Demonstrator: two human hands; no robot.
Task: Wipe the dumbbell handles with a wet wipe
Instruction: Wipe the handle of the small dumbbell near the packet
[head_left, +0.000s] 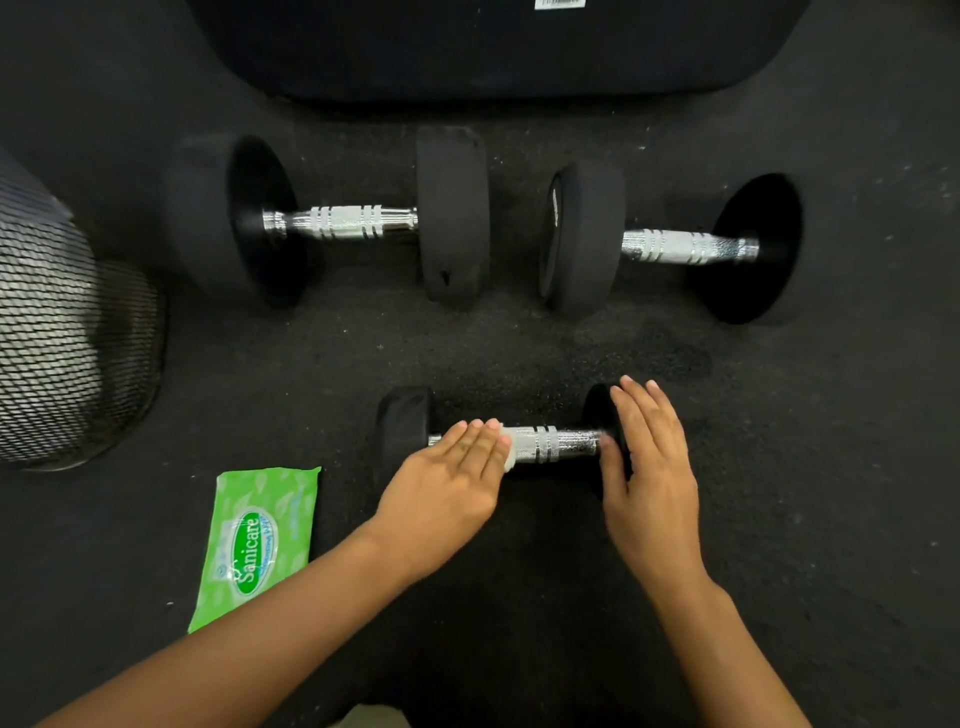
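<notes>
Three dumbbells lie on the dark rubber floor (337, 364), and the small dumbbell (519, 447) nearest the person is the one to steer by. Far to its left stands a black mesh basket (72, 343). Just left of it and a little nearer the person lies a green pack of Sanicare wipes (257, 545), flat on the floor. Beyond it, to the left, rests a large dumbbell (332, 221). On its chrome handle (561, 444) the left hand (452, 483) lies flat, fingers straight and together, pressing a white wipe (510, 452) against the bar. At its right-hand weight the right hand (649, 467) rests with fingers straight, touching the black head. Beyond it, to the right, sits another large dumbbell (670, 244), and past both lies a black padded mat (493, 47).
</notes>
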